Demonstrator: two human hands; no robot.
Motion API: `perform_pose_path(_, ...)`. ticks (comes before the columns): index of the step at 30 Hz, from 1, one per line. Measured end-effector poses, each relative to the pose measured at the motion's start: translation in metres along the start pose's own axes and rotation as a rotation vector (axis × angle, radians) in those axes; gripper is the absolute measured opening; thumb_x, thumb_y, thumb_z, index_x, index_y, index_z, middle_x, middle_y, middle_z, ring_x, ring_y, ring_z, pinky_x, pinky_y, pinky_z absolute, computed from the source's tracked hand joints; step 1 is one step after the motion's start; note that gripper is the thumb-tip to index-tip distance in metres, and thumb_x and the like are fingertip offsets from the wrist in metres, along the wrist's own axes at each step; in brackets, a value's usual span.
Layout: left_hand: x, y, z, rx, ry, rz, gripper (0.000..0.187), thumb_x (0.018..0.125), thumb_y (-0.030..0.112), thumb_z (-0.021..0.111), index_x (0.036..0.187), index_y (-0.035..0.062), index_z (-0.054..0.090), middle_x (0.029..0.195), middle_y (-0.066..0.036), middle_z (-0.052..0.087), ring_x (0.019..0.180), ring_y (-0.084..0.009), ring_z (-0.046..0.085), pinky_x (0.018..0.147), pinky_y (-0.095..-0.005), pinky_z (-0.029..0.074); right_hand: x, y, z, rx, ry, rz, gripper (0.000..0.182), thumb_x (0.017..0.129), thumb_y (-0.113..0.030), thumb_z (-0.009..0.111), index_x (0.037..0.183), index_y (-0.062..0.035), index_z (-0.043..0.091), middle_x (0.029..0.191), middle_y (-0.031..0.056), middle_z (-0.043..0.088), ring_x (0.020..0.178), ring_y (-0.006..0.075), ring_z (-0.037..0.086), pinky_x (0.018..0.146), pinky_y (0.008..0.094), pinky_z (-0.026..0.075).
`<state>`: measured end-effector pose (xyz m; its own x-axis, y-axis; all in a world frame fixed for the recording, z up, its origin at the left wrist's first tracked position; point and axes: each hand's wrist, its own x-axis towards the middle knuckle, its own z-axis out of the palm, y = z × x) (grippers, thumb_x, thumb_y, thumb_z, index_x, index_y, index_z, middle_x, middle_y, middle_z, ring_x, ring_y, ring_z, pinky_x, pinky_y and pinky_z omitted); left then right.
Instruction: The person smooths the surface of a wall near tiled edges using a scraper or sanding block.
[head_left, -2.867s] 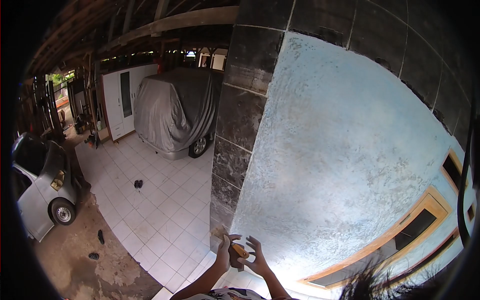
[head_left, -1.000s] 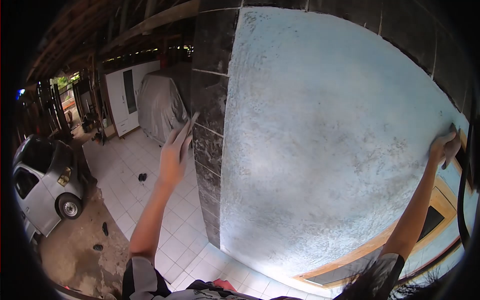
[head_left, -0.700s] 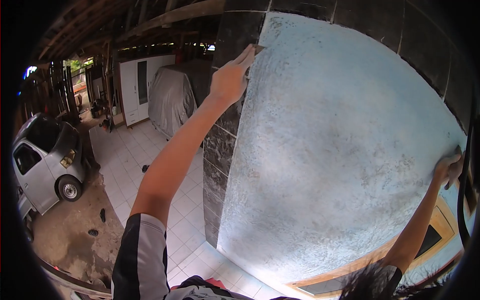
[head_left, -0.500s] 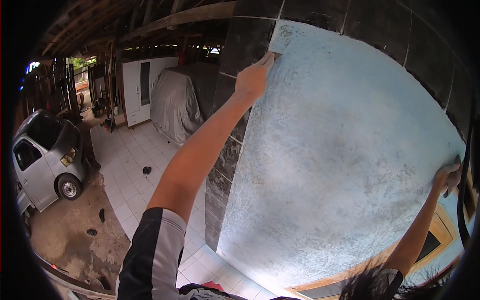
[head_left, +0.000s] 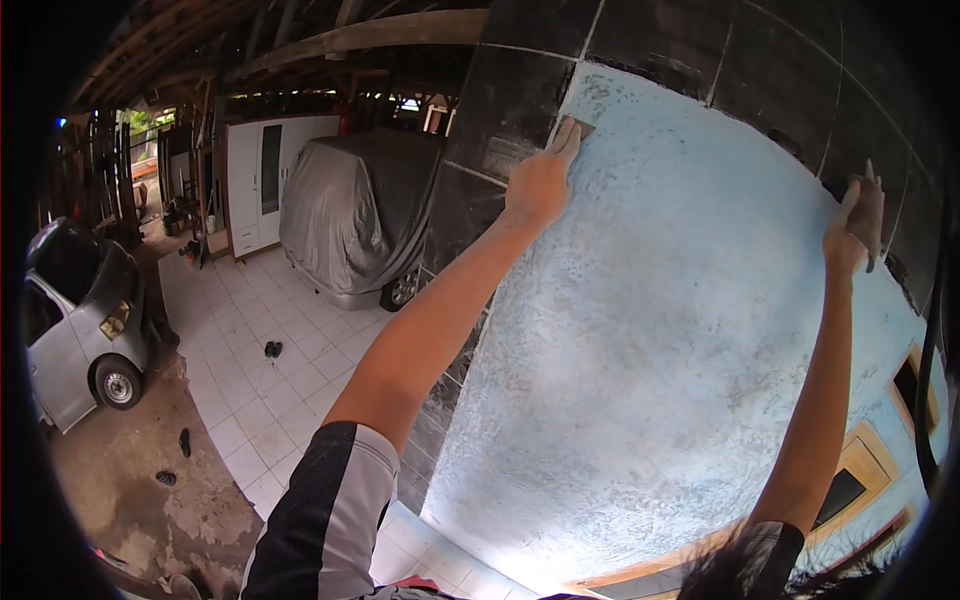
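Note:
My left hand [head_left: 540,185] is raised to the upper left edge of the light-blue wall section [head_left: 680,300], fingers closed on a small flat scraper-like piece [head_left: 580,126]. That piece lies against the blue surface near the black tiles [head_left: 510,95]. Farther right, my right hand [head_left: 853,225] is up by the curved border between blue wall and black tiles. Its fingers point upward, and a dark thin edge shows beside the palm; what it holds is hard to make out.
On the left are a silver van [head_left: 85,320], a vehicle under a grey cover [head_left: 345,210] and a white cabinet [head_left: 250,190]. Black footwear [head_left: 273,349] lies on the white tiled floor [head_left: 300,400]. A wood-framed opening [head_left: 865,470] is at lower right.
My right hand has moved up and left from the wall's right side to its upper border. My left hand stays at the upper left edge; the view has shifted slightly.

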<state>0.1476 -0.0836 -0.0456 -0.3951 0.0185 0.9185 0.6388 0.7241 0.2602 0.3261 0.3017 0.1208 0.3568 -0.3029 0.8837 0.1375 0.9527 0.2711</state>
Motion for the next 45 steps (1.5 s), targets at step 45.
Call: perform_pose_path(45, 0.037, -0.028, -0.003, 0.15, 0.092, 0.224, 0.067, 0.081, 0.002, 0.057, 0.146, 0.0176, 0.047, 0.153, 0.002, 0.043, 0.101, -0.036, 0.067, 0.085, -0.0455, 0.058, -0.037, -0.026, 0.019, -0.189, -0.04, 0.044, 0.043, 0.105, -0.038, 0.035, 0.129, -0.0145, 0.061, 0.142, 0.01, 0.056, 0.133, 0.0312, 0.048, 0.107, 0.053, 0.036)
